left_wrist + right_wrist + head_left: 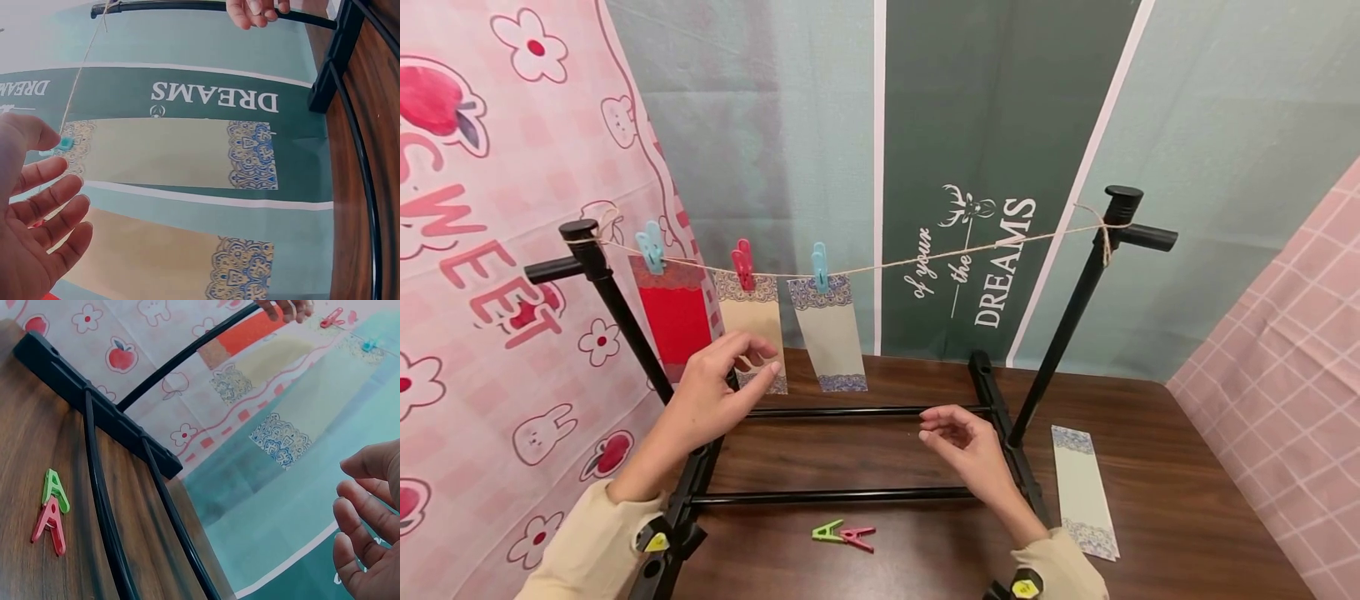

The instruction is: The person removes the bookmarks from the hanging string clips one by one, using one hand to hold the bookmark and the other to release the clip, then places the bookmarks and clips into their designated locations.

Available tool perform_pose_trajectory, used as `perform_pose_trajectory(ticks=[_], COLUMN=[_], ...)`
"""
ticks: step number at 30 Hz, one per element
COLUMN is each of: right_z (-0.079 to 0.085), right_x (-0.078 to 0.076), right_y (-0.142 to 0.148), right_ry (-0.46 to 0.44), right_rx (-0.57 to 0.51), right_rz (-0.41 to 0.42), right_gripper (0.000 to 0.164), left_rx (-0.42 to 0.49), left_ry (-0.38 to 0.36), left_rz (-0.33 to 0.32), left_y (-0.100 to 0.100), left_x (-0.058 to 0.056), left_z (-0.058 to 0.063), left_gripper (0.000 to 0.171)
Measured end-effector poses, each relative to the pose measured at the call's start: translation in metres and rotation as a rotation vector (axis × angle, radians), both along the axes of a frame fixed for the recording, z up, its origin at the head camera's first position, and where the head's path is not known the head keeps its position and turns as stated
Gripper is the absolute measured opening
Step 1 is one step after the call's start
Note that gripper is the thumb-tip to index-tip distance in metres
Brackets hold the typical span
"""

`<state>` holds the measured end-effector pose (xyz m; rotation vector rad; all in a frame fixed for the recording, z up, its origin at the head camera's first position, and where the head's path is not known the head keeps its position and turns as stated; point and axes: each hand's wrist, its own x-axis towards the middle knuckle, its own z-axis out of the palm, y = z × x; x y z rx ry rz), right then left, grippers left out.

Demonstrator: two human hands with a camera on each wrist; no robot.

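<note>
My left hand (722,387), fingers loosely bent and holding nothing, is raised in front of the hanging cards. My right hand (964,446) hovers over the stand's lower bars, also with nothing in it. From a twine line (917,261) hang a red card (673,321) under a blue clothespin (652,247), a cream card (752,321) under a red clothespin (742,264), and a white card (831,342) with blue lace-patterned ends under another blue clothespin (820,267). The left hand overlaps the cream card in the head view.
A black stand (1063,321) carries the twine between its two posts. On the wooden table (910,558) lie a green clothespin (827,531) and a pink clothespin (858,538), touching. More patterned cards (1082,492) lie at the right, outside the stand. Printed cloths surround the table.
</note>
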<state>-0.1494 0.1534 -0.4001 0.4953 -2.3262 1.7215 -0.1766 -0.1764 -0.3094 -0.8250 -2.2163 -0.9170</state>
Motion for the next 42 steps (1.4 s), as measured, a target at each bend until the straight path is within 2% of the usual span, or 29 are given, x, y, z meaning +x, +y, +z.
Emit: perform_pose_trajectory(ticks=[5,19,33,42], right_z=[0.01,0.014,0.017,0.016], right_x=[0.004,-0.002,-0.007,-0.012], right_y=[-0.005,-0.012,-0.019,-0.022], right_ry=[0.008,0.013,-0.02,-0.027], right_rx=[0.004,0.004,-0.02,-0.02], right_rz=[0.009,0.012,0.019,0.018], right_gripper=[0.018,0.017,0.018,0.017], left_rx=[-0.004,-0.022,-0.007,-0.011], left_ry=[-0.003,0.002,0.0,-0.041], left_rz=[0.004,-0.009,-0.006,-0.006], left_y=[0.0,0.003,0.006,0.008], left_x=[0.0,-0.005,-0.008,-0.01], left_z=[0.007,0.024,0.04,0.05], left_gripper=[0.016,0.019,0.016,0.014])
